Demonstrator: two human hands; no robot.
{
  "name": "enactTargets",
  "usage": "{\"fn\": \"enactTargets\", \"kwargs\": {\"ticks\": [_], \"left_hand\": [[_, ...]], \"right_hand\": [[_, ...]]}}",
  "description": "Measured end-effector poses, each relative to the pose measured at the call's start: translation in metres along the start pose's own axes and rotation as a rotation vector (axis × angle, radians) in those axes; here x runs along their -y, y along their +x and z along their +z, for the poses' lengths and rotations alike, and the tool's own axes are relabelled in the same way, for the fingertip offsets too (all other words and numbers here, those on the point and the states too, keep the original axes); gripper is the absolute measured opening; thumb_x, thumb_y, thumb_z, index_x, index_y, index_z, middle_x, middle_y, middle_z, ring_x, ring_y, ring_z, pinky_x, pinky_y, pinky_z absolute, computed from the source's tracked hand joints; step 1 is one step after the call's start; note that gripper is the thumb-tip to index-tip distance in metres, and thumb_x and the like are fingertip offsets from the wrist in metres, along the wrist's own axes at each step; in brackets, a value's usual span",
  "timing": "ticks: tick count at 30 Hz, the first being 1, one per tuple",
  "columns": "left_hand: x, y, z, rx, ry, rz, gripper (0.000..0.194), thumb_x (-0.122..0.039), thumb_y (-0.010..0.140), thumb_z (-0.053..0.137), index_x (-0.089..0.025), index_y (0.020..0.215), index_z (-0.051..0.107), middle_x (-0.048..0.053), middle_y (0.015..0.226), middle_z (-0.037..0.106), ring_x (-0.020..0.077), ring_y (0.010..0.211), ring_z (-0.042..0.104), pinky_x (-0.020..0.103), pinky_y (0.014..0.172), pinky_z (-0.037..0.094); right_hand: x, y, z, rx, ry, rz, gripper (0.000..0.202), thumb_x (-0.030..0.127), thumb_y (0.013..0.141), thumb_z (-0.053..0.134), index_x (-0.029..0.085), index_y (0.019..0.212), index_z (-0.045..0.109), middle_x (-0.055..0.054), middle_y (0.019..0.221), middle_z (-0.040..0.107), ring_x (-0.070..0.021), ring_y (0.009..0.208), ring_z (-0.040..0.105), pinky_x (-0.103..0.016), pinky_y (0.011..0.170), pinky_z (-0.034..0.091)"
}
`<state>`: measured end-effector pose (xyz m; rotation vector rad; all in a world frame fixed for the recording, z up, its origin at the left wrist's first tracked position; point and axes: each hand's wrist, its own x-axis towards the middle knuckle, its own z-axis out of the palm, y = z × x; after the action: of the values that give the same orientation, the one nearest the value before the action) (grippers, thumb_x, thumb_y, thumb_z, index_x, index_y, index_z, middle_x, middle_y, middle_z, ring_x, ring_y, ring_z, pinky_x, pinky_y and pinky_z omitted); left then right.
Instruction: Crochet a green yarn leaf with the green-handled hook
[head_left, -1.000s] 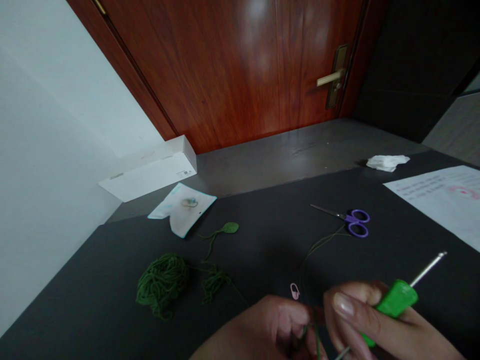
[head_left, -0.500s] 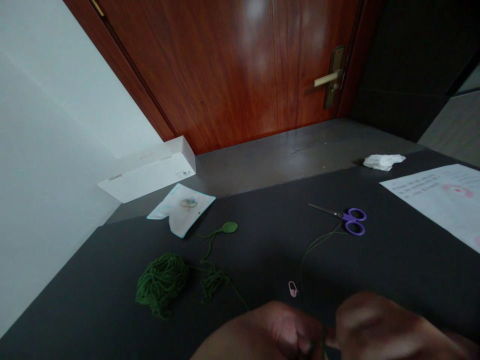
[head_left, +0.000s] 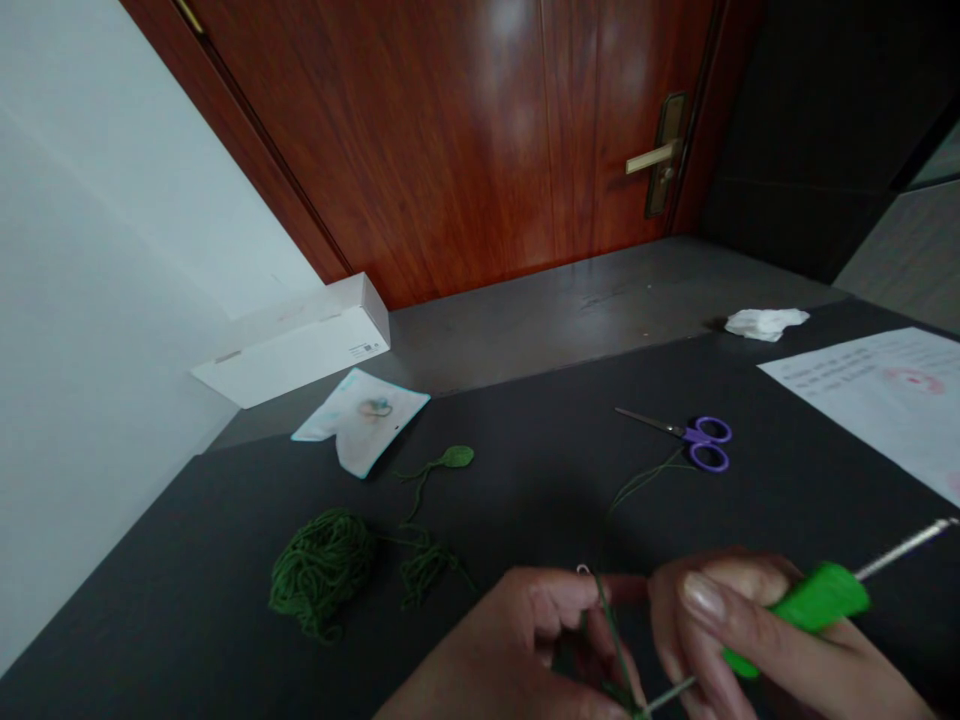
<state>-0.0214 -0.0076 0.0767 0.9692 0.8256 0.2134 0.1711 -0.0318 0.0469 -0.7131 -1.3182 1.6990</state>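
My right hand (head_left: 742, 630) grips a crochet hook by its bright green handle (head_left: 821, 600). Bare metal sticks out at both ends, one up to the right, the other down to the left. That lower end meets green yarn (head_left: 615, 625) at the fingers of my left hand (head_left: 525, 640). The left fingers are curled, with the strand running tight over them; what they pinch at the bottom edge is partly hidden. Just behind the left fingertips peeks a pink stitch marker (head_left: 583, 569), mostly covered.
On the dark table lie a ball of green yarn (head_left: 322, 570), a loose tangle (head_left: 427, 575), a small green leaf-shaped piece (head_left: 457, 457), a white pouch (head_left: 382, 425), purple-handled scissors (head_left: 705, 440), a crumpled tissue (head_left: 765, 322) and a printed sheet (head_left: 885, 390). A white box (head_left: 300, 350) stands by the wall.
Both hands have come up from the bottom edge and turned. The green-handled crochet hook now shows in the right hand, and the left hand now covers most of the stitch marker.
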Motion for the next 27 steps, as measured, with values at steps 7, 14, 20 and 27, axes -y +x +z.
{"fn": "enactTargets", "kwargs": {"ticks": [7, 14, 20, 27], "left_hand": [[0.016, 0.001, -0.009, -0.281, 0.177, 0.096, 0.074, -0.025, 0.063, 0.080, -0.024, 0.132, 0.053, 0.002, 0.084, 0.070, 0.0056, 0.050, 0.045, 0.019, 0.047, 0.035], [0.007, -0.005, 0.004, -0.279, 0.078, 0.166, 0.074, -0.015, 0.074, 0.065, -0.017, 0.142, 0.037, 0.001, 0.082, 0.066, 0.0110, 0.067, 0.062, 0.026, 0.070, 0.047], [0.009, -0.007, 0.001, -0.262, 0.195, 0.123, 0.082, -0.017, 0.077, 0.063, -0.015, 0.147, 0.023, 0.000, 0.081, 0.065, 0.0115, 0.065, 0.061, 0.030, 0.073, 0.045], [0.008, -0.012, -0.006, -0.066, 0.094, 0.112, 0.088, -0.020, 0.076, 0.068, -0.017, 0.148, 0.019, 0.002, 0.088, 0.064, 0.0102, 0.067, 0.056, 0.027, 0.072, 0.042]], "right_hand": [[-0.008, 0.006, 0.006, -0.255, 0.341, 0.307, 0.050, 0.052, 0.084, 0.059, 0.015, 0.050, 0.058, 0.000, 0.047, 0.058, -0.0059, 0.038, 0.044, -0.016, 0.038, 0.036], [-0.006, 0.012, 0.010, -0.315, 0.499, 0.410, 0.045, 0.050, 0.079, 0.066, 0.016, 0.051, 0.059, 0.002, 0.047, 0.058, -0.0051, 0.039, 0.042, -0.013, 0.037, 0.040], [-0.009, 0.011, 0.009, -0.294, 0.482, 0.392, 0.046, 0.052, 0.083, 0.062, 0.016, 0.055, 0.061, 0.001, 0.050, 0.059, -0.0054, 0.040, 0.044, -0.013, 0.038, 0.040], [-0.008, 0.002, 0.001, -0.102, 0.141, 0.068, 0.046, 0.043, 0.095, 0.047, 0.016, 0.066, 0.070, -0.003, 0.060, 0.064, -0.0097, 0.049, 0.055, -0.020, 0.048, 0.044]]}}
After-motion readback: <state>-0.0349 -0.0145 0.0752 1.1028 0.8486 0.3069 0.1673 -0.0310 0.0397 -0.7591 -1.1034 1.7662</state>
